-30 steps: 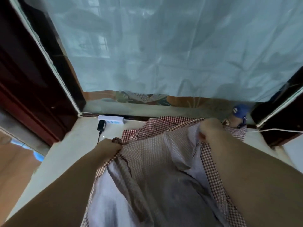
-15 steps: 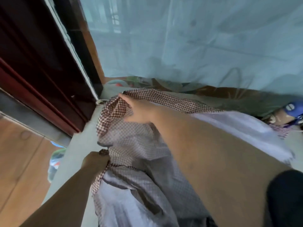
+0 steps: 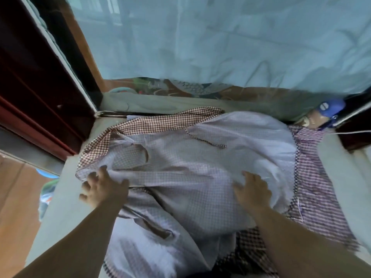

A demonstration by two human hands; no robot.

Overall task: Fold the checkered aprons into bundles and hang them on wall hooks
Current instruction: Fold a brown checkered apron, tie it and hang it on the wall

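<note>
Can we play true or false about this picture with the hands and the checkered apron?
1. Both hands touch the apron. True: the left hand and the right hand lie on the apron.
2. The apron hangs on a hook. False: it lies spread out on the table, pale side up.
3. Something with a blue cap sits at the far right. True.
4. The right hand holds scissors. False: it holds nothing, and its fingers lie flat on the cloth.
</note>
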